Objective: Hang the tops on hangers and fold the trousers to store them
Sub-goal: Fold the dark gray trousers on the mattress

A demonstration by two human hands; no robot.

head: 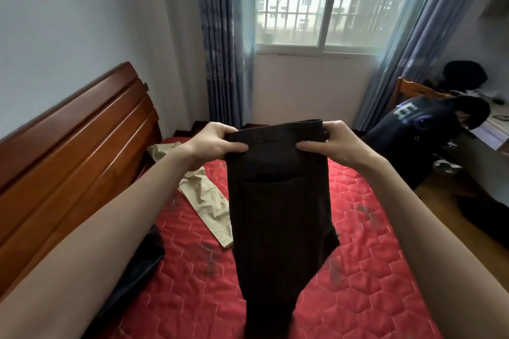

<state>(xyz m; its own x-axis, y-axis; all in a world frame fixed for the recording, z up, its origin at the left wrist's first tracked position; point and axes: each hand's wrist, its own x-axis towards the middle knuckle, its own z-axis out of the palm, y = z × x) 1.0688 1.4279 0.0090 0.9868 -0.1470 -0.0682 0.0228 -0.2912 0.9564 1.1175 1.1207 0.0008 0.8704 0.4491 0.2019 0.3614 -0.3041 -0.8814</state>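
Dark trousers (278,201) hang above the red bed (371,270), waistband pinched by left hand (217,140) and right hand (333,143).
Keep the waistband level and the legs aligned (seams matching) before laying them flat to fold.

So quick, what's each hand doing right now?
Left hand: grips the black trousers at the waistband.
Right hand: grips the waistband's other corner.
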